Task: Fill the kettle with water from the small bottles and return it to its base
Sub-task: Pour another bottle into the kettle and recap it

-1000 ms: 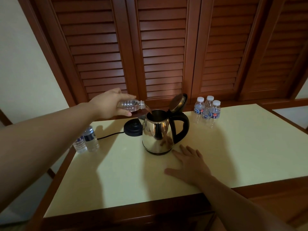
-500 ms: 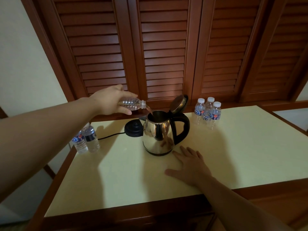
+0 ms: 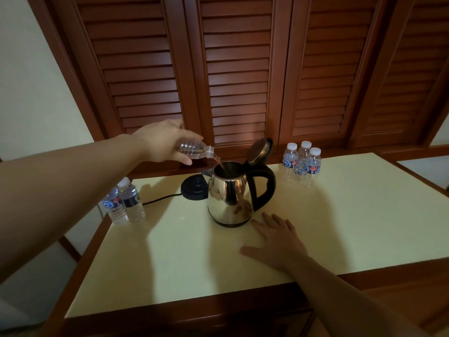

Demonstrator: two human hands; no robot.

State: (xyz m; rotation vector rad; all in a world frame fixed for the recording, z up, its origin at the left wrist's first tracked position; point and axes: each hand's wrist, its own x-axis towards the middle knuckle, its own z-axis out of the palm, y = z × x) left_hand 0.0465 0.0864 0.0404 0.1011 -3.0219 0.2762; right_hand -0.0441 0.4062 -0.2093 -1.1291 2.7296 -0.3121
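Left hand (image 3: 163, 139): closed around a small clear bottle (image 3: 194, 152), held tipped on its side above and to the left of the kettle, neck pointing right and slightly down.
Bottle in hand: uncapped, partly filled, mouth just over the kettle's rim; a thin stream of water (image 3: 220, 163) ran from it into the opening.
Right hand (image 3: 277, 242): open and flat, palm down on the table, fingers spread, gripping nothing; fingertips just beside the kettle's foot on its near right.
Kettle (image 3: 230, 198): shiny steel with a black handle on its right side; stood upright directly on the table, off its base, a little behind the middle.
Lid (image 3: 259, 152): hinged open, tilted up and back above the handle.
Base (image 3: 195, 188): black and round, just behind and left of the kettle, partly hidden by it; a black cord (image 3: 160, 199) ran from it toward the table's left edge.
Capped bottles, right (image 3: 302, 164): three clustered upright at the back of the table, right of the kettle and apart from it.
Bottles, left (image 3: 124, 203): two upright at the table's left edge, partly hidden by the left forearm.
Table (image 3: 170, 263): pale yellow top with a dark wooden frame.
Backdrop: brown louvred doors (image 3: 238, 76) behind the table.
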